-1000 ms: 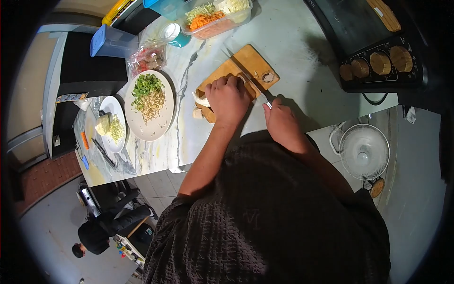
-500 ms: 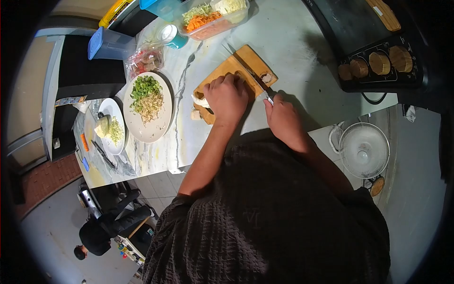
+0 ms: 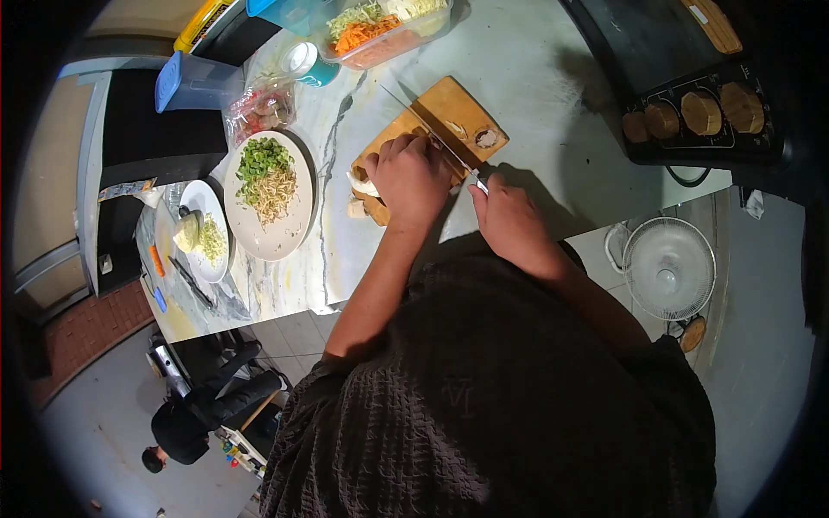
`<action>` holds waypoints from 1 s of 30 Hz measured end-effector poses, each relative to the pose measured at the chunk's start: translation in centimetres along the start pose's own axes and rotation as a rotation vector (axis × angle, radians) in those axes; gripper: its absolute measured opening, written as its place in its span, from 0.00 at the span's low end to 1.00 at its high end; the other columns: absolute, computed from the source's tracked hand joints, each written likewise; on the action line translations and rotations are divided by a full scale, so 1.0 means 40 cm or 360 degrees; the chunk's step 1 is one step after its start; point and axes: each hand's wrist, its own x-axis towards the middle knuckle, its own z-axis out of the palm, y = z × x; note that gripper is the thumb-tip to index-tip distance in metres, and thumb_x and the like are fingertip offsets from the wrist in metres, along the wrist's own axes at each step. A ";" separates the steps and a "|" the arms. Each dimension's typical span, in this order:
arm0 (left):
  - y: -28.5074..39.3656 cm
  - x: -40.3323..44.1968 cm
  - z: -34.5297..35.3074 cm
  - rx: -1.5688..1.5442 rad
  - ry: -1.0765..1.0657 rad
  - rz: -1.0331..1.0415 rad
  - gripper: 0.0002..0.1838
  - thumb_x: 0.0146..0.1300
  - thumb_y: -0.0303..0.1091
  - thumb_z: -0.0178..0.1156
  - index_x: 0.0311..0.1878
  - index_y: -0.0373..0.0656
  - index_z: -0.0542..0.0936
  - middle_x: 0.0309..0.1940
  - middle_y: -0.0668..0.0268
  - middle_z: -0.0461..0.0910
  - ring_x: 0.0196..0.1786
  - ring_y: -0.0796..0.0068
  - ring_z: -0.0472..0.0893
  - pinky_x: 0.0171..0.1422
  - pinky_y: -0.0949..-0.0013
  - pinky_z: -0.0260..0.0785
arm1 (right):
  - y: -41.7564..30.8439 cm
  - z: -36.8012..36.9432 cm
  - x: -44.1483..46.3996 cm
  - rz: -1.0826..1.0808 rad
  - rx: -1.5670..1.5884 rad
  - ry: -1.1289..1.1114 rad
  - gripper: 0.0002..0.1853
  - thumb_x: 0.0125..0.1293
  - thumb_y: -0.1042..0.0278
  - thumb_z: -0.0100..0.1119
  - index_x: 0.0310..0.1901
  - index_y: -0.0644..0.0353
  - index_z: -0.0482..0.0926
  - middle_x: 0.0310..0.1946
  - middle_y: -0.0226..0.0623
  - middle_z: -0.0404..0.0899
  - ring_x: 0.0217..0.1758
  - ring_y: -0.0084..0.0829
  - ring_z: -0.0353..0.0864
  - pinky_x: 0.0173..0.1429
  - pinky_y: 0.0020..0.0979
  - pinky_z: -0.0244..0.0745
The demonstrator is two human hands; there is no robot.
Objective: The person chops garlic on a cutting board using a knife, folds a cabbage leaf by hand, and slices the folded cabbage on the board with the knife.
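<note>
My right hand [image 3: 511, 216] grips a kitchen knife [image 3: 449, 148] by its handle, the blade slanting across a wooden cutting board [image 3: 453, 99]. Close beside the blade, my left hand [image 3: 412, 180] is curled down on the board, its fingers bent over something mostly hidden beneath them. Pale white pieces [image 3: 361, 183], perhaps mushroom, stick out at the board's left end near my left wrist. On the far side of the blade lies a round, brownish-white cut piece [image 3: 486, 138], with a thin slice near it.
Left of the board stands a large plate [image 3: 243, 233] of chopped greens and sprouts, then a smaller plate [image 3: 218, 269] with cabbage. A plastic tub [image 3: 380, 56] of shredded vegetables sits behind. A black appliance [image 3: 699, 147] with knobs stands right. Another person [image 3: 181, 423] is lower left.
The knife and my right hand have shifted left, closer to my left hand. More of the board's right part shows, including a thin pale slice. My left hand stays nearly in place.
</note>
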 end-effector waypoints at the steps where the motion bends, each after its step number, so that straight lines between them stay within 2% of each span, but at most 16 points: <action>1: -0.001 -0.001 0.001 -0.0009 -0.0018 -0.0019 0.05 0.55 0.33 0.64 0.28 0.43 0.85 0.31 0.64 0.84 0.41 0.62 0.80 0.49 0.56 0.60 | 0.001 0.001 0.001 0.0022 0.0020 -0.0040 0.19 0.75 0.56 0.51 0.39 0.69 0.72 0.28 0.61 0.81 0.35 0.62 0.82 0.40 0.54 0.78; 13: -0.009 -0.008 0.006 -0.0074 0.0021 0.0041 0.05 0.57 0.32 0.64 0.31 0.42 0.84 0.32 0.61 0.85 0.40 0.61 0.82 0.49 0.57 0.62 | 0.008 0.014 0.006 0.0089 0.0050 -0.0119 0.20 0.76 0.55 0.49 0.40 0.70 0.72 0.30 0.62 0.81 0.36 0.62 0.83 0.42 0.54 0.79; 23: -0.006 -0.007 0.000 -0.0048 0.0005 0.0039 0.05 0.58 0.32 0.64 0.29 0.41 0.83 0.30 0.61 0.83 0.39 0.60 0.81 0.48 0.57 0.62 | 0.014 0.017 0.008 0.0159 0.0062 -0.0190 0.20 0.76 0.55 0.49 0.42 0.70 0.72 0.33 0.64 0.81 0.39 0.64 0.82 0.45 0.56 0.77; 30: -0.009 -0.007 0.007 -0.0100 0.0034 0.0048 0.05 0.57 0.31 0.64 0.28 0.42 0.83 0.30 0.61 0.83 0.39 0.60 0.81 0.47 0.58 0.62 | 0.018 0.019 0.013 0.0136 0.0076 -0.0166 0.20 0.75 0.55 0.50 0.41 0.70 0.72 0.31 0.63 0.81 0.38 0.65 0.82 0.45 0.56 0.77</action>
